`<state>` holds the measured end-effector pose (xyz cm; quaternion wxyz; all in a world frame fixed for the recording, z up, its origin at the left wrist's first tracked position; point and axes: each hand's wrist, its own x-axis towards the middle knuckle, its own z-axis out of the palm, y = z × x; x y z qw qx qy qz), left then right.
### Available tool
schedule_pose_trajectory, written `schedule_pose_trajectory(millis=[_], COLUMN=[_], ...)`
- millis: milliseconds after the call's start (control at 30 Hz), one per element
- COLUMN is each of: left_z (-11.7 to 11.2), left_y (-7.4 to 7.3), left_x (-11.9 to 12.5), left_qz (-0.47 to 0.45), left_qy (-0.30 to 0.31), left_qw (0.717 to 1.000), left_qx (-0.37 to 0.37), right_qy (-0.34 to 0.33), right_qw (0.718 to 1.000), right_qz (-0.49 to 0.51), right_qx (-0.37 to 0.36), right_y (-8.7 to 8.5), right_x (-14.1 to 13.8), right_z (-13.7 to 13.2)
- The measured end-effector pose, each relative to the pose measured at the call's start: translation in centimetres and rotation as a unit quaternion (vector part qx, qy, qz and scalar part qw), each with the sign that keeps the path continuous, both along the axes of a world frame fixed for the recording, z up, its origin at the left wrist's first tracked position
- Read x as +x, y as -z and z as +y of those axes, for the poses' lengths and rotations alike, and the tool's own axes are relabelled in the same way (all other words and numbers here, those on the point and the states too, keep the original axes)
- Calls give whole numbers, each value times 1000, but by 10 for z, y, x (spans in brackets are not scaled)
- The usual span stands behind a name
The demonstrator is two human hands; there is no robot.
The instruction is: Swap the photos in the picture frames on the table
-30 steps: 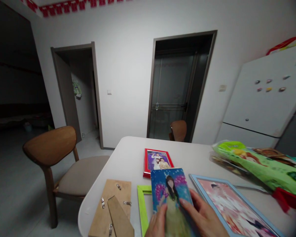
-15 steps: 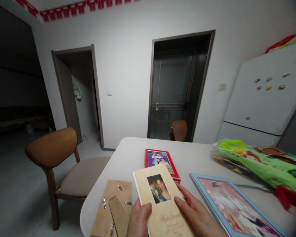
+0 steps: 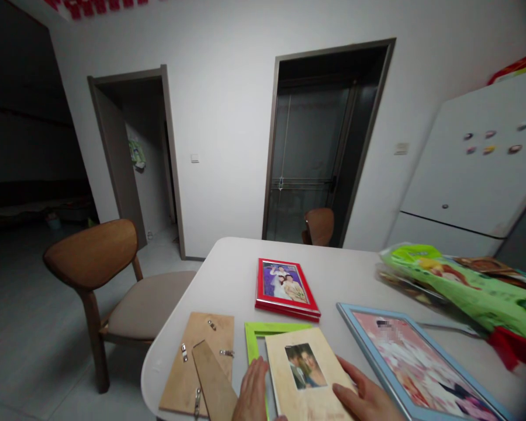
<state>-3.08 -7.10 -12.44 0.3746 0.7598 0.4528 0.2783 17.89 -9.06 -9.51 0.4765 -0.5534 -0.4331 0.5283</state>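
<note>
A cream card with a small couple's portrait [image 3: 307, 379] lies tilted over a lime green picture frame [image 3: 258, 339] at the table's near edge. My left hand [image 3: 253, 393] grips the card's left side, thumb on top. My right hand [image 3: 368, 399] holds its right side, fingers resting on the face. To the left lies a wooden frame backing with a stand and metal clips [image 3: 199, 373].
A red-framed photo [image 3: 284, 287] sits mid-table and a blue-framed picture [image 3: 414, 365] lies to the right. Green and red plastic packets [image 3: 464, 289] crowd the far right of the white table [image 3: 232, 269]. A wooden chair [image 3: 109, 286] stands to the left, a white fridge [image 3: 473, 175] behind.
A blue photo of a girl was in my hands a second ago; it was turned over to its cream side, and the card has now been lowered onto the green frame.
</note>
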Motion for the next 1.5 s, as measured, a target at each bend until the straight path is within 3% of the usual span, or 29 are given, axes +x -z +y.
schedule_pose_trajectory(millis=[200, 333, 500, 767, 900, 1100, 1233, 1333, 1400, 1500], left_z=[6, 10, 12, 16, 17, 13, 10, 8, 8, 4], left_y=[27, 30, 30, 22, 13, -1, -17, -26, -25, -12], left_x=[5, 4, 4, 5, 6, 7, 13, 11, -6, -57], left_qz=[-8, 9, 19, 38, 87, 117, 147, 162, 157, 187], left_qy=[28, 39, 48, 77, 91, 78, 78, 76, 82, 40], left_qw=[996, 995, 994, 994, 989, 989, 985, 981, 976, 953], left_qx=[80, 90, 92, 66, 75, 50, 40, 70, 130, 237], right_qy=[27, 53, 52, 12, 10, -56, -116, -101, -84, -108], right_qw=[985, 954, 934, 817, 787, 791, 779, 776, 780, 798], right_qz=[-162, -287, -349, -567, -597, -575, -588, -599, -592, -547], right_qx=[51, 65, 58, 102, 153, 200, 186, 172, 186, 231], right_y=[-6, 1, 11, 13, 22, 34, 33, 27, 21, 10], right_x=[-17, -6, 3, -7, -7, -9, -2, -2, -13, -52], right_z=[11, 14, 12, 9, 10, 10, 6, 7, 9, 11])
